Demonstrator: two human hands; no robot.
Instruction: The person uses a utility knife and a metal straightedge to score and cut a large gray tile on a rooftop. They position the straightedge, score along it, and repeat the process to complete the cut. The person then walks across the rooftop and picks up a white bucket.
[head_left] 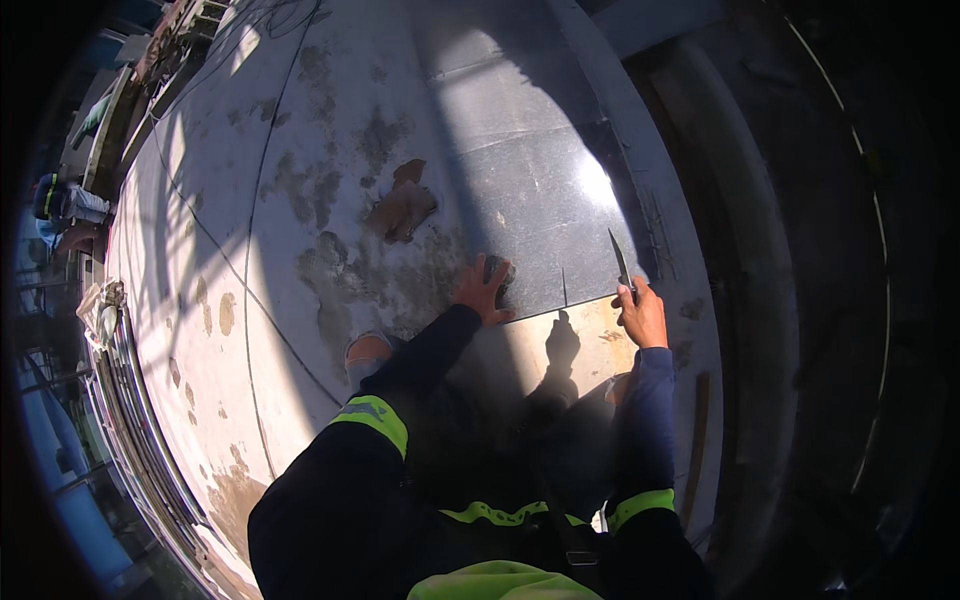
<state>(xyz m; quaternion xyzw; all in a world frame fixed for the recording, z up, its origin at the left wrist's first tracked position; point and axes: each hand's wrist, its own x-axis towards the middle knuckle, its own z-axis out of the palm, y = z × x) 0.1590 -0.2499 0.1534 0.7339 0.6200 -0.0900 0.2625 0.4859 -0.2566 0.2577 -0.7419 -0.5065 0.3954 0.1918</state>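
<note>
A grey sheet with a dull sheen [530, 210] lies flat on the pale surface ahead of me. My left hand [482, 290] is spread at the sheet's near left corner, its fingers apart around a small dark rounded thing [494, 270]. What that thing is I cannot make out. In my right hand [643, 313] is a knife [620, 258], gripped by the handle with its narrow blade pointing up and away. The knife is at the near right part of the sheet. A shadow of the hand and blade falls across the sheet's near edge.
A crumpled brown scrap [403, 208] lies left of the sheet on the stained pale surface [215, 400]. Thin dark lines run along that surface. Long rods or pipes [135, 400] are bundled at the left edge. Another person [75, 205] is at the far left.
</note>
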